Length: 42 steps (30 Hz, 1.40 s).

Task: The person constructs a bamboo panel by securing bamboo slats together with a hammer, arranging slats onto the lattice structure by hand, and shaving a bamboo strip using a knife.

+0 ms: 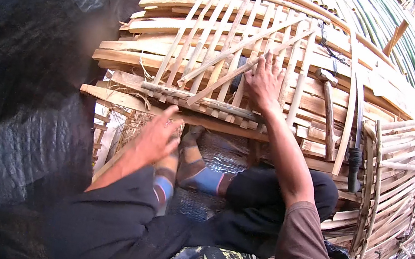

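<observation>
A bamboo slat panel (200, 46) lies in front of me, its upright strips joined to a rail (201, 100) along the near edge. Two slats cross it slantwise, an upper slat (237, 50) and a lower slat (227, 77). My right hand (264, 84) rests on the panel with fingers stretched out, touching the lower slanting slat near its upper end. Below the near rail, at the left, my left hand (156, 134) hovers with its fingers apart and nothing in them. A dark object (238, 75) shows partly between the slats beside my right hand.
Wooden boards (139, 44) form the work surface. A hammer (328, 117) and a machete (355, 154) lie at the right. Beyond them leans another slatted panel (398, 172). Black sheeting (26, 99) hangs at the left. Long bamboo poles (385, 49) lie at the back.
</observation>
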Each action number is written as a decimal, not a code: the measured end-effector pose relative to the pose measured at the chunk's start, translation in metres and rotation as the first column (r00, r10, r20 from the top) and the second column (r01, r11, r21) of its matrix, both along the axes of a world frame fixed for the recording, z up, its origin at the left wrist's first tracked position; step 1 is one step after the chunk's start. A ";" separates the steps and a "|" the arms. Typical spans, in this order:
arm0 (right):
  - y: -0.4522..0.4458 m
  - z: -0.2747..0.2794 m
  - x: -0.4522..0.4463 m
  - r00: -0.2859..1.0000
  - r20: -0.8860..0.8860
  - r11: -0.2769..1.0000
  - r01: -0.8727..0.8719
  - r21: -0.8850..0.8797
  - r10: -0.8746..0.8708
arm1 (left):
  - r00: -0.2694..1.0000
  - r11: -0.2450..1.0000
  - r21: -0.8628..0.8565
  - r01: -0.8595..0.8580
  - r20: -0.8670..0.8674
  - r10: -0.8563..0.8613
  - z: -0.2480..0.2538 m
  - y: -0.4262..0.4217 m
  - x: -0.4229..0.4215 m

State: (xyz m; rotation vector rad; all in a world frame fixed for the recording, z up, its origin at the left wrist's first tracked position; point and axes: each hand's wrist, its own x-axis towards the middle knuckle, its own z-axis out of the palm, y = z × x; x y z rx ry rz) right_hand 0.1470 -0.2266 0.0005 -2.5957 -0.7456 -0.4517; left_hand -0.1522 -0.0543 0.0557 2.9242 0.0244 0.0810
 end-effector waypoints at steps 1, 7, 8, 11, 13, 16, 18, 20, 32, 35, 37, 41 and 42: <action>0.000 0.000 -0.002 1.000 -0.012 1.000 -0.002 -0.007 0.002 | 0.998 0.991 -0.120 0.052 0.038 -0.048 -0.007 -0.007 -0.008; -0.003 -0.003 -0.001 1.000 0.002 1.000 0.002 -0.027 -0.002 | 0.960 0.934 -0.232 0.273 0.124 -0.250 -0.045 -0.005 -0.003; -0.003 -0.005 -0.002 1.000 -0.004 0.999 0.003 -0.035 -0.003 | 0.965 0.934 -0.255 0.249 0.143 -0.218 -0.043 -0.001 0.002; -0.004 -0.008 -0.002 0.993 0.114 0.997 -0.037 0.073 0.029 | 0.959 0.925 -0.294 0.241 0.220 -0.179 -0.040 0.005 0.017; -0.005 -0.009 -0.002 0.993 0.109 0.997 -0.040 0.062 0.033 | 0.950 0.917 -0.319 0.239 0.274 -0.152 -0.046 0.005 0.026; -0.006 -0.012 -0.001 0.994 0.110 0.999 -0.030 0.028 0.027 | 0.925 0.868 -0.413 0.277 0.359 -0.124 -0.052 0.004 0.042; -0.007 -0.011 0.000 0.992 0.123 0.999 -0.033 0.009 0.032 | 0.909 0.855 -0.443 0.270 0.411 -0.073 -0.051 0.000 0.052; -0.008 -0.010 -0.001 0.996 0.083 0.998 -0.045 0.032 0.043 | 0.896 0.839 -0.463 0.285 0.441 -0.061 -0.052 -0.001 0.061; -0.010 0.004 -0.010 0.996 0.046 0.980 -0.087 0.180 0.080 | 0.827 0.792 -0.579 0.191 0.530 0.188 -0.046 0.005 0.076; -0.028 0.040 -0.039 0.995 -0.028 0.953 -0.087 0.289 0.099 | 0.826 0.789 -0.581 0.200 0.533 0.183 -0.044 0.002 0.071; -0.054 0.066 -0.063 0.990 -0.074 0.908 -0.080 0.412 0.121 | 0.825 0.735 -0.651 0.191 0.512 0.240 -0.043 -0.005 0.069; -0.140 0.116 -0.125 0.998 -0.054 0.858 0.057 0.510 -0.034 | 0.834 0.708 -0.659 0.255 0.521 0.185 -0.051 -0.005 0.072; -0.165 0.122 -0.144 0.992 -0.065 0.832 0.123 0.541 -0.105 | 0.844 0.692 -0.669 0.271 0.511 0.163 -0.052 -0.005 0.074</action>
